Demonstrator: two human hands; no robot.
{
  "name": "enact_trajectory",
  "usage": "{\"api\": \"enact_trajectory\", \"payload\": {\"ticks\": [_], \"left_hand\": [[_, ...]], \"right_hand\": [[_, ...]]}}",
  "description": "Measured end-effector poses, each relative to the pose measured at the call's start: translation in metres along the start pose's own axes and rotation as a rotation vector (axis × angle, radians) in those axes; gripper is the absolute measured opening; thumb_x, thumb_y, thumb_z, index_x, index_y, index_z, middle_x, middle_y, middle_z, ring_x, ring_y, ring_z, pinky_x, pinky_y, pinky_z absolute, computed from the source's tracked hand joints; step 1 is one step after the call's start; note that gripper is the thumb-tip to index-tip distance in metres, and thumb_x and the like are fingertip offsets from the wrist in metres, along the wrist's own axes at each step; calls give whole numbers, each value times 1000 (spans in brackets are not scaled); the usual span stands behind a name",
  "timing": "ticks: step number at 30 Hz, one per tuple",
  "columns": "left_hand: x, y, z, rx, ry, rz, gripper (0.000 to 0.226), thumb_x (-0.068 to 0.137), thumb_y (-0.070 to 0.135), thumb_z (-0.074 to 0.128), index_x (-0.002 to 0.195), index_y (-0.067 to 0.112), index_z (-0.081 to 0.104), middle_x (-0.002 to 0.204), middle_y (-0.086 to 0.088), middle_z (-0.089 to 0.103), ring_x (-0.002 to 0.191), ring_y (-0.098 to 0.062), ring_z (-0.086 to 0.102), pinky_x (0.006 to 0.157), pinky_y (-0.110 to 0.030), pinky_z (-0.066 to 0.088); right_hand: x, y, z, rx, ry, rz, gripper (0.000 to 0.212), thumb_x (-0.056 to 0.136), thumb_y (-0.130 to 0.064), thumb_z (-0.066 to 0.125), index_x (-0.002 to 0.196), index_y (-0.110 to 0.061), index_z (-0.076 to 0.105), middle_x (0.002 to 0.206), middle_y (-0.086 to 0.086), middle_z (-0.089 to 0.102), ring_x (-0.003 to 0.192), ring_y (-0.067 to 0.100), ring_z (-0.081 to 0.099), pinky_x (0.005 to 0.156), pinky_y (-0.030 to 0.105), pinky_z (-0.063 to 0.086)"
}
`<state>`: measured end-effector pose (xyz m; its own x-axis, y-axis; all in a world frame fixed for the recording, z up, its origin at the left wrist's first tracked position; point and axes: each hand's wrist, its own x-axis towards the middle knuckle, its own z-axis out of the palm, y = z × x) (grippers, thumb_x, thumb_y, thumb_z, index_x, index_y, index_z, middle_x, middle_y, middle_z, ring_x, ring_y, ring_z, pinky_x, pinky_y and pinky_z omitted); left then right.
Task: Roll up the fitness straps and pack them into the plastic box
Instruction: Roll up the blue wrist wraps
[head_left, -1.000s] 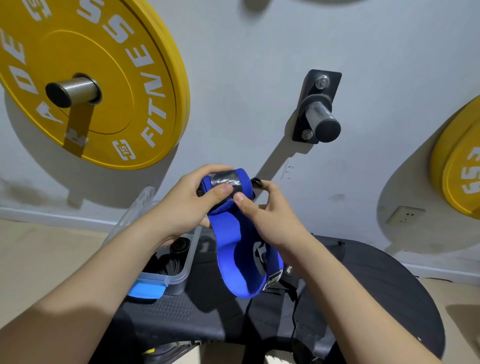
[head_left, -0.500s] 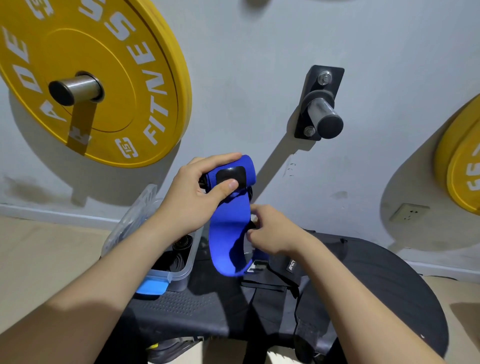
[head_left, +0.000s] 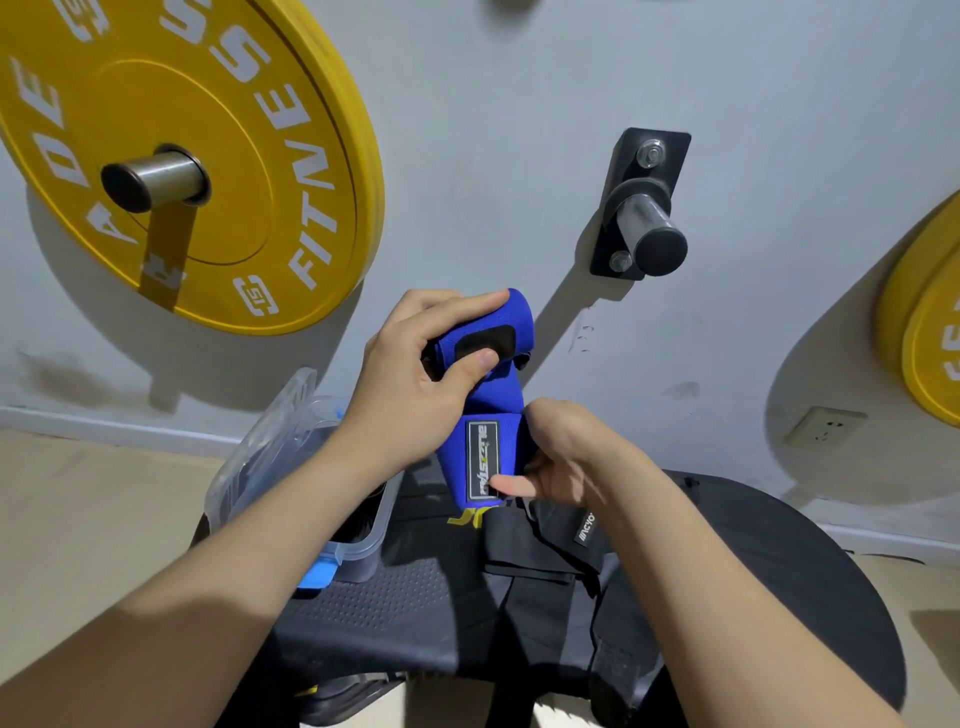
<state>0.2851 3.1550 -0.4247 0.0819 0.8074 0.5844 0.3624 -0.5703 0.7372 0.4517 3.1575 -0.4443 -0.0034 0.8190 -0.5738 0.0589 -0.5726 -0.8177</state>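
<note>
A blue fitness strap (head_left: 488, 400) with a black patch and a grey label is held up in front of the wall. My left hand (head_left: 415, 384) grips its rolled upper end, thumb on the black patch. My right hand (head_left: 561, 457) pinches the strap's lower end by the label. A clear plastic box (head_left: 358, 545) with a blue clasp stands at the left on a black bench (head_left: 779, 571), its lid tilted open; dark rolled items lie inside. Black straps (head_left: 545, 545) lie on the bench under my hands.
A yellow weight plate (head_left: 208, 130) hangs on a wall peg at the upper left. An empty steel peg (head_left: 649, 228) sticks out of the wall at centre. Another yellow plate (head_left: 924, 322) is at the right edge, a wall socket (head_left: 826, 426) below it.
The loose blue tail has been drawn up and folded; its label now faces me. My right hand shifted to the strap's lower end, while my left hand kept the rolled top.
</note>
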Motion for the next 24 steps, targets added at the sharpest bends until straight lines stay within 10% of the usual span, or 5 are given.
{"api": "enact_trajectory", "payload": {"ticks": [17, 20, 24], "left_hand": [[20, 4, 31, 207, 331, 148, 48, 97, 3, 75, 139, 25, 73, 137, -8, 55, 128, -25, 57, 114, -33, 47], [23, -3, 35, 223, 248, 32, 50, 96, 6, 77, 141, 27, 71, 136, -6, 55, 126, -26, 56, 113, -30, 44], [23, -21, 41, 269, 75, -25, 52, 92, 9, 79, 139, 29, 67, 132, 1, 56, 121, -29, 56, 107, -42, 47]], "right_hand": [[11, -12, -14, 944, 458, -53, 25, 106, 4, 38, 128, -4, 47, 116, 21, 62, 69, 45, 70, 55, 51, 66], [11, -11, -17, 325, 723, -248, 26, 102, -9, 44, 124, -21, 34, 122, 10, 57, 80, 32, 66, 72, 46, 62], [4, -8, 4, -99, 474, -459, 37, 90, -27, 63, 120, -23, 42, 107, 2, 63, 90, 27, 68, 64, 35, 51]]}}
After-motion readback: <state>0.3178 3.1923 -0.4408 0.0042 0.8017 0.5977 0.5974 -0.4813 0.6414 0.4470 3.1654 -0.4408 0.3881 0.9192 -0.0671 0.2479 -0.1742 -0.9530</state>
